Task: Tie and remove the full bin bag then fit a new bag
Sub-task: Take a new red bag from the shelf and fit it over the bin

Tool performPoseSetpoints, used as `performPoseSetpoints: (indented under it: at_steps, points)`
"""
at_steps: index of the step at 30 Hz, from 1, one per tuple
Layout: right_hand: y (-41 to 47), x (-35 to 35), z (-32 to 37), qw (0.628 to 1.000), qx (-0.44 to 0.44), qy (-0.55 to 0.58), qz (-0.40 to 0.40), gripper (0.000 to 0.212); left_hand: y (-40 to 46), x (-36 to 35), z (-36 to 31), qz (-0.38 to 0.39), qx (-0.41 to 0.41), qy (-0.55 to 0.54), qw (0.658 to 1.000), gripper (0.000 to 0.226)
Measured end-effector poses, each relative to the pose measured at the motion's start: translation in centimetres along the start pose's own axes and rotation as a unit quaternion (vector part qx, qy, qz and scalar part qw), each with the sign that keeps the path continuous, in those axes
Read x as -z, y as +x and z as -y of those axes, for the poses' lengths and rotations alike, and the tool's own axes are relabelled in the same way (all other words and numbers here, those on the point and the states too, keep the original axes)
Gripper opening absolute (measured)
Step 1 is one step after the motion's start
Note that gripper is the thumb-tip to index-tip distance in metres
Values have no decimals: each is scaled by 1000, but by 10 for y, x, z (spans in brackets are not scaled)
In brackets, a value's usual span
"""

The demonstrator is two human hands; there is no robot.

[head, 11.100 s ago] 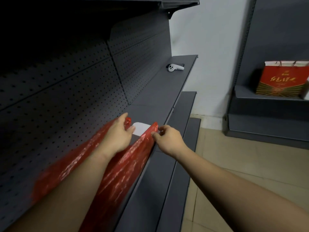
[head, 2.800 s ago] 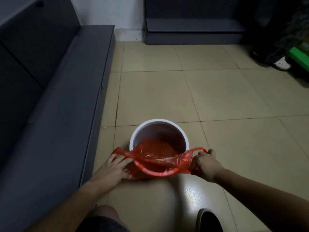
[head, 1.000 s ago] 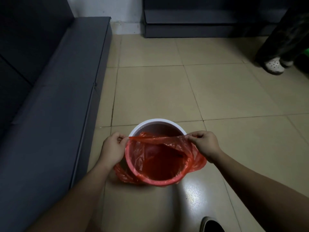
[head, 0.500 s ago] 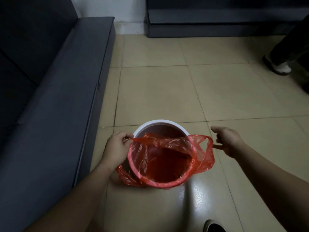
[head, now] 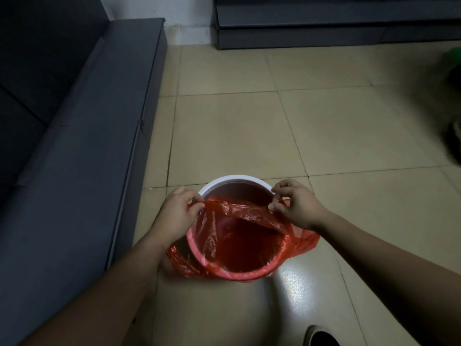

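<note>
My right hand (head: 295, 207) is back on the red bag (head: 239, 242) now. Half a second ago it was out to the side of the bin (head: 235, 182), tugging a loose flap; now thumb and fingers are pinched on the bag's edge right at the bin's right rim. My left hand (head: 178, 212) hasn't budged: it's still closed on the bag's edge at the bin's left rim. Between my hands the far edge of the bag hangs slack across the opening, short of the bin's far rim, which shows bare white. The near half of the bag is folded over the near rim, with spare plastic bunched outside the bin at its left and right sides.

The bin stands on a beige tiled floor (head: 249, 136), glossy just in front of the bin. Left of the bin runs a low grey shelf base (head: 82, 156); beyond the bin, against the white wall (head: 189, 21), is another dark unit (head: 299, 28). The toe of a shoe (head: 320, 337) shows nearer to me than the bin.
</note>
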State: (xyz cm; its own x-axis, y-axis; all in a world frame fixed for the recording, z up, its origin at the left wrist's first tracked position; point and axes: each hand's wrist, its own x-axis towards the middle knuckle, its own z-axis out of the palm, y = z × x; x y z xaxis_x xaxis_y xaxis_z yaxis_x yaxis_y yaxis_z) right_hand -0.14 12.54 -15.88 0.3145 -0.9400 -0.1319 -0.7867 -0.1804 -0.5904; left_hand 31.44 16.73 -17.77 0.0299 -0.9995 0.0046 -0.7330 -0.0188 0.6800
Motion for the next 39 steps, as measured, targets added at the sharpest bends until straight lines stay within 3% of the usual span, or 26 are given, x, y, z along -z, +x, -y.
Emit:
performPoseSetpoints:
  at_steps: [4,6,9,16,22,30,39]
  points:
    - [7,0,1,1000,27,6,-11,9,12,-2,1,-14,-14,-4,1000,11]
    - [5,-1,-1,1000,22,-3,20,21,13,-4,1,-16,-12,-6,1000,12]
    - [3,-3,-2,999,14,-9,48,14,14,-6,2,-19,-2,-6,1000,8]
    - [22,-6,-6,993,-4,104,-62,18,25,-3,0,-39,25,-41,998,12]
    - [47,-8,-10,988,-54,127,-76,15,46,-10,5,-38,74,-89,993,23]
    - [72,-14,-19,983,-87,148,-62,15,66,-19,20,15,117,-118,986,19]
    - [87,-24,-20,962,-186,199,-13,29,79,-19,25,96,250,-210,940,25]
